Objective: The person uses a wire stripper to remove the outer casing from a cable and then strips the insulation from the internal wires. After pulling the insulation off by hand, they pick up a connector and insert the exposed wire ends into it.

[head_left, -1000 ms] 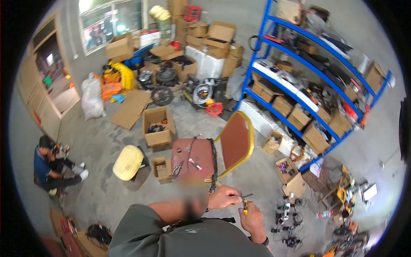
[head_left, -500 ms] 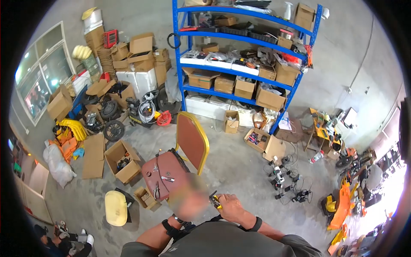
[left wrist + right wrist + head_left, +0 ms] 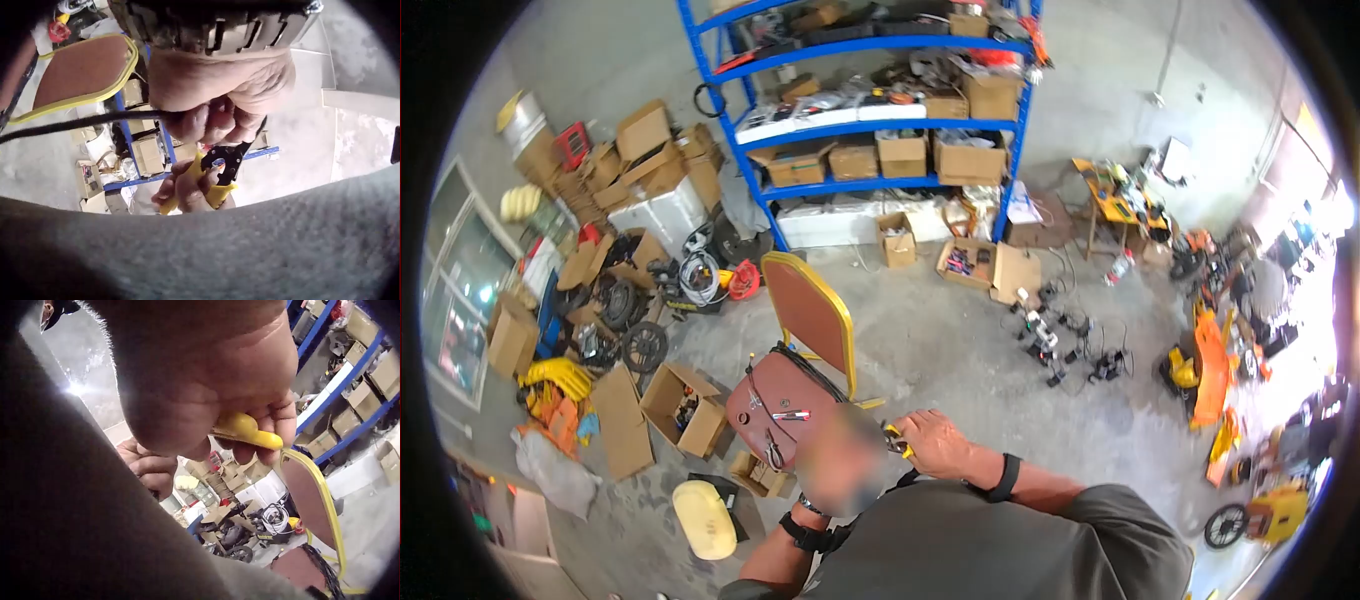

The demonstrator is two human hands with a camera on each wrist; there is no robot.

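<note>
My left hand curls its fingers round a black cable, which runs off to the left in the left wrist view. A short end of the cable comes out below the fingers, beside the black head of a pair of wire strippers. My right hand grips the strippers by their yellow handles, close to the left hand. In the head view a blur hides most of the left hand. Below lies the chair's red seat, bearing pliers and a red-and-white tool.
The chair's gold-framed backrest rises ahead. A yellow-topped stool and open cardboard boxes stand to the left. Blue shelving lines the back wall. Black cables and devices lie on the floor at right.
The head view has swung to the right, so the shelving and chair have moved left in it. The right hand keeps the strippers; both hands stay close together.
</note>
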